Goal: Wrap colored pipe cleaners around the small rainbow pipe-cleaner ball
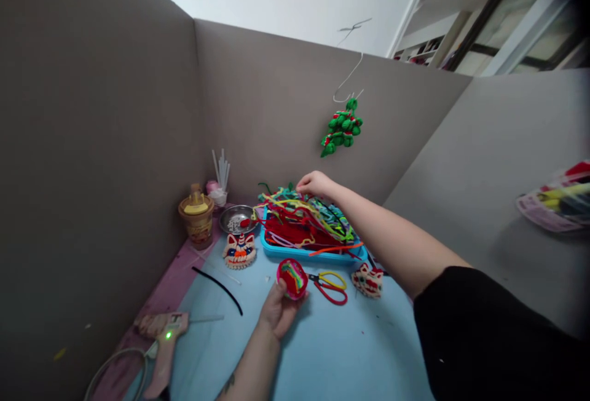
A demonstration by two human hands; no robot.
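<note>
My left hand (278,313) is closed around a small round red and pink fuzzy piece (294,283) with rainbow-coloured strips across its face. It is held up over the blue mat. My right hand (316,184) reaches to the back of a blue tray (286,252) heaped with fuzzy craft stems (318,211) in red, yellow, green and other colours. Its fingers are pinched together at the far edge of the heap, and what lies between them is too small to make out. Scissors (332,286) with one yellow and one red handle lie just right of the left hand.
A lion-face piece (239,252) lies left of the tray, and another (367,280) lies right. At left are a glue gun (162,333) with a green light, a black stem (219,287), a metal dish (230,219) and a lidded cup (198,216). A green ornament (343,127) hangs behind.
</note>
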